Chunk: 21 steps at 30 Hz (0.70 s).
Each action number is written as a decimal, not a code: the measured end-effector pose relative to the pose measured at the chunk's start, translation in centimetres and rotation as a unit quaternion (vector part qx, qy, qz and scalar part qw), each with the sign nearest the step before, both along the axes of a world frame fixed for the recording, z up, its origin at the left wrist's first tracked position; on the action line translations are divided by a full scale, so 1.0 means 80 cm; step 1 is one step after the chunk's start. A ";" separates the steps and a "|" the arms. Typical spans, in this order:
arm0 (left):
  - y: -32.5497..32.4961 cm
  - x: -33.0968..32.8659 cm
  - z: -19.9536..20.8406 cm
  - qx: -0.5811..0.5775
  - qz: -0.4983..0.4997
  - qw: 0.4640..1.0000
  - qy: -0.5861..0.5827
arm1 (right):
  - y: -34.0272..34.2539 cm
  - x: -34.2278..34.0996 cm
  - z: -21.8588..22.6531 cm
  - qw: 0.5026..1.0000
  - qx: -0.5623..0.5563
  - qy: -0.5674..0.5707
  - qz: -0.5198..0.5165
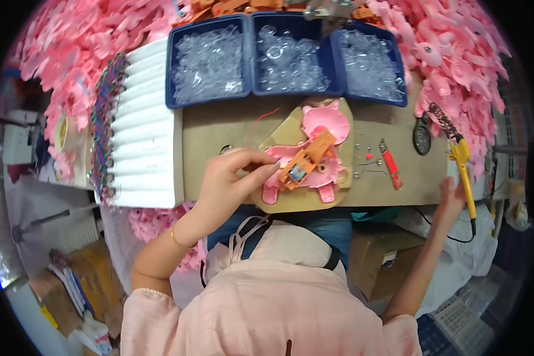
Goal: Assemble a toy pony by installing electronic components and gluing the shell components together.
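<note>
Orange piece [317,150] just right of left hand [234,175], pinched narrow, contents hard to tell

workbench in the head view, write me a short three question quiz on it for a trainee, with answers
1. How many blue trays of clear plastic parts stand along the back of the bench?
2. True or false: the red-handled tool lies to the right of the pink shell.
3. Which of these is nearest the right hand?
a) the white ridged rack
b) the yellow-handled soldering iron
c) the pink shell

Key: 1. Three. 2. True. 3. b
</note>
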<state>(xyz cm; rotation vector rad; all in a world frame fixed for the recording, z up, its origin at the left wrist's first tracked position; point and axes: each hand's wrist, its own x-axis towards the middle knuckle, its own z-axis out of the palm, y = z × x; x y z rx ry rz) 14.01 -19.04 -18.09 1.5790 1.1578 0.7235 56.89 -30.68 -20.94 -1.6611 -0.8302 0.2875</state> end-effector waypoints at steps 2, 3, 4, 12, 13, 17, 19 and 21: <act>-0.003 -0.005 -0.003 0.072 -0.035 0.997 0.013 | 0.036 0.013 0.009 0.991 0.015 -0.117 0.065; -0.003 -0.010 -0.004 0.070 -0.027 0.997 0.020 | 0.052 0.014 0.024 0.960 -0.022 -0.258 0.102; -0.002 -0.012 -0.003 0.086 -0.043 0.995 0.010 | 0.064 0.019 0.034 0.949 -0.039 -0.276 0.148; -0.020 -0.029 -0.016 0.491 -0.171 0.841 0.149 | -0.005 -0.051 0.067 0.957 -0.048 -0.283 0.031; -0.024 -0.021 -0.021 0.490 -0.173 0.842 0.145 | -0.021 -0.056 0.061 0.970 0.000 -0.244 -0.008; -0.041 -0.004 -0.042 0.521 -0.140 0.823 0.180 | -0.024 -0.097 0.040 0.990 0.099 -0.096 -0.015; -0.044 0.004 -0.038 0.497 -0.123 0.836 0.196 | -0.019 -0.127 0.044 0.994 0.094 -0.061 0.004; -0.045 0.007 -0.027 0.473 -0.138 0.846 0.204 | -0.015 -0.149 0.045 0.982 0.129 0.067 0.119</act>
